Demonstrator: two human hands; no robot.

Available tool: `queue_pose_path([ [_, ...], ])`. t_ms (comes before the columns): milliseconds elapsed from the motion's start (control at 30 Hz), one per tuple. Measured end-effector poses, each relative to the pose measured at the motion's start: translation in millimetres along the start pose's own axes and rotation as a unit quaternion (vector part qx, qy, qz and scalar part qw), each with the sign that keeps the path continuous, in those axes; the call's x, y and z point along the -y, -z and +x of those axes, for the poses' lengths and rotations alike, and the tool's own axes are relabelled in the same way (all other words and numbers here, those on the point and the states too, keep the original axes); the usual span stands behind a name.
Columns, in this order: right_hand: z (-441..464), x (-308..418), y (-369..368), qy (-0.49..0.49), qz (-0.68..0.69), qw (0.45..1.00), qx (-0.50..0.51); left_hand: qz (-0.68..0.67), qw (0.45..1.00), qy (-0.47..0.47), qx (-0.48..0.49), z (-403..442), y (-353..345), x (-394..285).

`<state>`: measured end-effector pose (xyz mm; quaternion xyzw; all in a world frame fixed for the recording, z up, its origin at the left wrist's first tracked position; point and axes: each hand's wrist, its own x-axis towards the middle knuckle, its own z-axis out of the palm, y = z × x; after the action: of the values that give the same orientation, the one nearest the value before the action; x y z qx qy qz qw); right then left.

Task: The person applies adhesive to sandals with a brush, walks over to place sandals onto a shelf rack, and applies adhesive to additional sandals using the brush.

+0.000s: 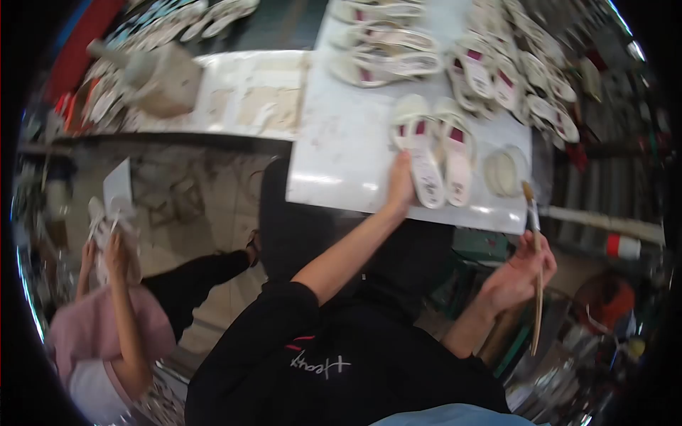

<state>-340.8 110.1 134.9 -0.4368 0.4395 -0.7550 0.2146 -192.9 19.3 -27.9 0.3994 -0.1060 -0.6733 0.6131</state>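
Observation:
Two pale sandals [428, 170] with maroon patches lie side by side near the front of the white tabletop [341, 142], toes pointing away from me. My left hand [401, 183] grips the heel side of the left one, its fingers partly hidden by the sole. Off the table's right front corner, my right hand [522, 273] is closed around the long wooden handle of a brush [535, 234]. The bristles point up, beside a shallow, pale round dish [503, 172] on the tabletop.
More sandals stand in a row at the back [387, 64], and a heap of them [511, 71] fills the right side. A grey container [160, 78] sits on the left bench. Another person [114, 312] at left handles a pale shoe.

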Motion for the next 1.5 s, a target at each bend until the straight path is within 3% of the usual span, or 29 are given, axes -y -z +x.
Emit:
queue_pose_path([
  [67, -1.3, -7.2, 4.5, 0.013, -0.013, 1.0, -0.007, 0.021, 1.0, 0.004, -0.014, -6.5, -3.6, -9.4],
  [100, 1.1, -15.1, 14.8, -0.001, -0.008, 1.0, 0.004, 0.121, 0.993, -0.014, 0.007, 0.3, 8.7, -5.3],
  [167, 7.4, -17.5, 19.6, 0.019, 0.001, 1.0, 0.018, 0.107, 0.99, 0.067, 0.059, -3.2, 26.0, -26.3],
  [367, 24.6, -11.6, 13.3, 0.042, -0.018, 0.999, 0.004, 0.169, 0.976, -0.109, -0.082, -38.7, 129.0, -108.1],
  [567, 21.4, -18.3, -3.7, 0.039, -0.001, 0.999, 0.014, 0.222, 0.899, -0.266, -0.269, -102.1, 207.3, -174.7],
  [700, 20.6, -22.7, -16.4, 0.052, 0.041, 0.997, 0.033, 0.189, 0.894, -0.27, -0.305, -115.4, 218.3, -167.7],
  [900, 25.1, -22.4, -24.1, 0.072, 0.048, 0.996, 0.035, 0.134, 0.913, -0.281, -0.264, -120.4, 201.1, -152.1],
  [1500, 31.1, -34.8, -16.2, 0.095, 0.059, 0.993, 0.025, 0.153, 0.895, -0.259, -0.329, -160.5, 236.5, -146.3],
])
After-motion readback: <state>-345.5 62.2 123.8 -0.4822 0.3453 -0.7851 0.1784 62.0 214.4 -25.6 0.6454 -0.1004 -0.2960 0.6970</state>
